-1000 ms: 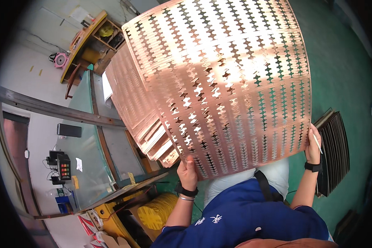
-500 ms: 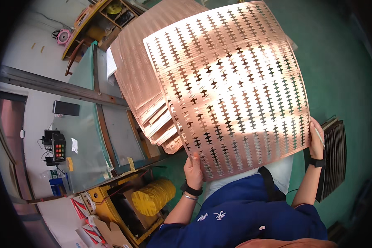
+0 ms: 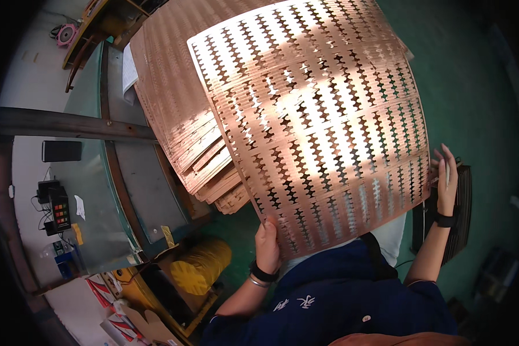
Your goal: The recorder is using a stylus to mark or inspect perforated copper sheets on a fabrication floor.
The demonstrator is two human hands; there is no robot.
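I hold up a large thin copper sheet (image 3: 323, 121), punched all over with rows of small shaped holes, and light shines through it. My left hand (image 3: 267, 247) grips its lower left corner. My right hand (image 3: 447, 180) holds its right edge, fingers spread along the rim. Behind the sheet, to the left, a stack of similar copper sheets (image 3: 181, 115) lies fanned out on a metal table (image 3: 135, 190).
A dark ribbed stack (image 3: 461, 213) stands on the green floor by my right hand. A yellow roll (image 3: 202, 265) lies in a bin below the table. A small control box with coloured buttons (image 3: 59, 209) and a dark phone (image 3: 61, 151) are at left.
The sheet has shifted to the right and slightly down in view, and more of the stack of sheets shows at its left. Both hands keep their grip.
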